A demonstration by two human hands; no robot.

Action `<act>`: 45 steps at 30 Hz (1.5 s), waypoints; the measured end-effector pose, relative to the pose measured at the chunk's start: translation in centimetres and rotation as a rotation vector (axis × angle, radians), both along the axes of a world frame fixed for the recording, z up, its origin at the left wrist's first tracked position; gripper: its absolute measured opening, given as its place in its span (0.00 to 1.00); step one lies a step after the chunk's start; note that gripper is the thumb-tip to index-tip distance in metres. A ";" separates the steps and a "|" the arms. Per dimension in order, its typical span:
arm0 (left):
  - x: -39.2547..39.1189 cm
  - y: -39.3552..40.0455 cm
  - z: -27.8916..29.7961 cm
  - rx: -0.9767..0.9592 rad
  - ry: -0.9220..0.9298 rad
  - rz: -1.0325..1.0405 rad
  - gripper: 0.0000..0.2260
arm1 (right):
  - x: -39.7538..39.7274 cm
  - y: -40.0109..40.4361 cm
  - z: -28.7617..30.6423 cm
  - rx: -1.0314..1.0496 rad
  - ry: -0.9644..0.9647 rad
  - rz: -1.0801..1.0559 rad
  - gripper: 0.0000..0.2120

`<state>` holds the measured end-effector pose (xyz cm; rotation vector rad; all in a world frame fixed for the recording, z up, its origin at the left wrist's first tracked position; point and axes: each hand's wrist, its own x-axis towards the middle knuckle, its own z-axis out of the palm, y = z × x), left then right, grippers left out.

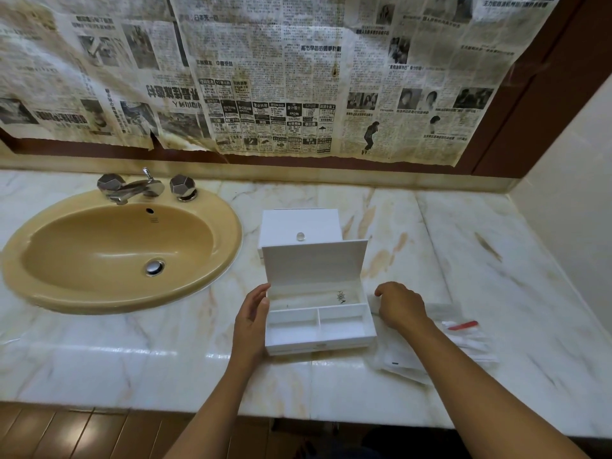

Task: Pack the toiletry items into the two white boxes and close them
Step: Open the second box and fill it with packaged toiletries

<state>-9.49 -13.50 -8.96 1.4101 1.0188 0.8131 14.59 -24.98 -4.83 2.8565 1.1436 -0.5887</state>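
Marble counter (430,260) — white box (319,321) open, three compartments.

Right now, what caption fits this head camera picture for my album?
Left hand steadies an open, empty white compartment box while right hand reaches clear plastic toiletry packets.

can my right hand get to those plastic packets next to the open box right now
Probably yes. The right hand hovers just right of the open white box, and the clear plastic packets lie on the counter directly beside and below it, with nothing between.
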 end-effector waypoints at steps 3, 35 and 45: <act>0.0 0.0 -0.1 -0.001 0.013 -0.003 0.11 | 0.0 0.0 -0.2 0.038 -0.019 0.001 0.11; 0.3 0.0 0.2 -0.007 -0.009 0.020 0.11 | -10.6 3.9 8.4 1.230 0.394 0.339 0.07; 0.1 0.3 -0.2 -0.013 0.002 0.022 0.11 | -10.1 5.2 1.7 0.700 0.108 0.358 0.09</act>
